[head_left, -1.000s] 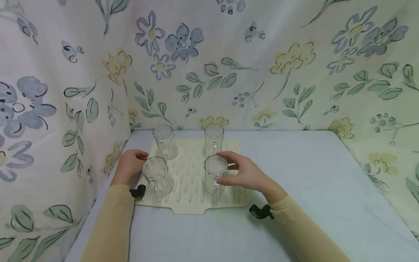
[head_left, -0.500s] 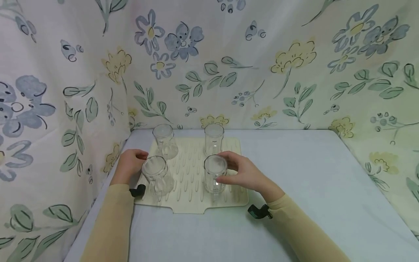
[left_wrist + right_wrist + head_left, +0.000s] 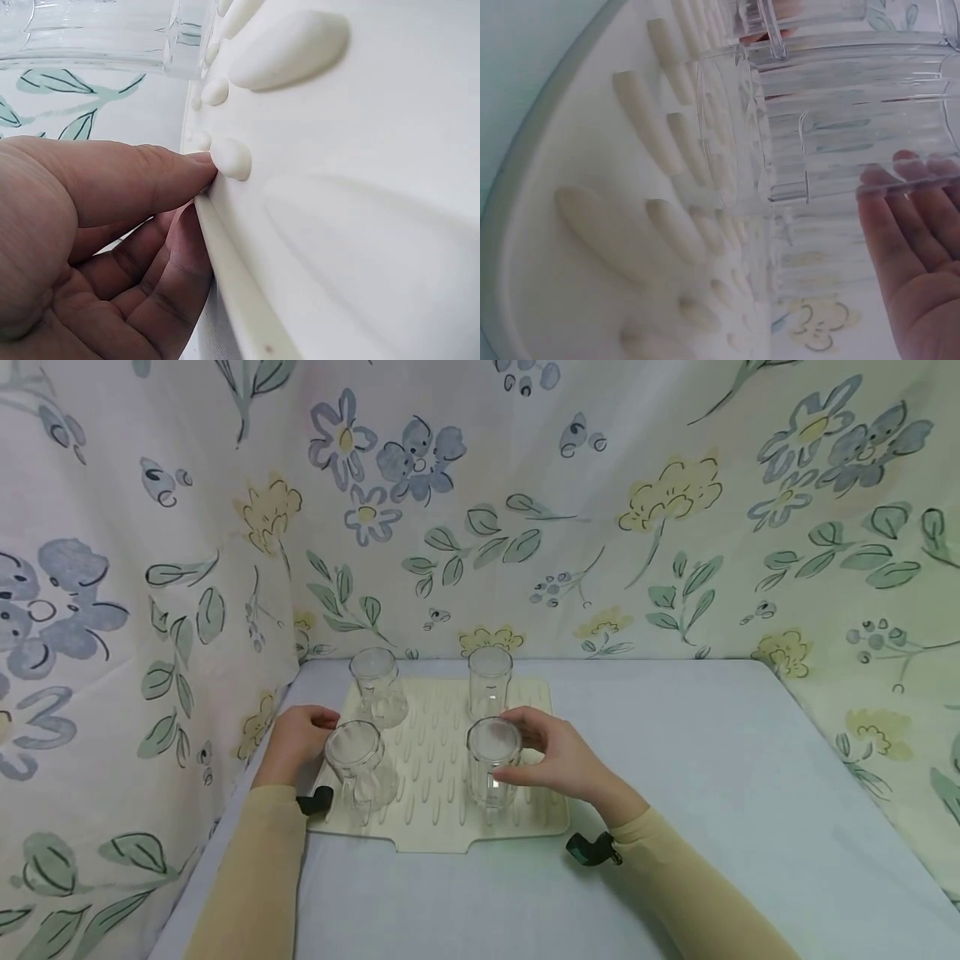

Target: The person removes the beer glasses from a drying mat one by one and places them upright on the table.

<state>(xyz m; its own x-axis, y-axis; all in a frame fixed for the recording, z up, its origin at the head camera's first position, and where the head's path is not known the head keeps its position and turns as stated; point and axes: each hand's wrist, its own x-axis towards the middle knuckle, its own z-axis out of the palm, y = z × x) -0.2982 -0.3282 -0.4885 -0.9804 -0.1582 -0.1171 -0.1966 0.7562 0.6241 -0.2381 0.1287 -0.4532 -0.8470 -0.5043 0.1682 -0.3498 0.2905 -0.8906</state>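
The left hand [image 3: 297, 739] pinches the tray [image 3: 435, 837] by its left edge, maybe to steady it; the right hand [image 3: 562, 756] holds the near right glass [image 3: 482, 764].

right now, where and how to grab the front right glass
Probably around the upper body of the glass, with the right grip coming from the right: it stands on end, round wall rising above the tray, other glasses left and behind.

Floral cloth [image 3: 525, 468] hanging behind, pale blue-white table [image 3: 675, 735], soft light
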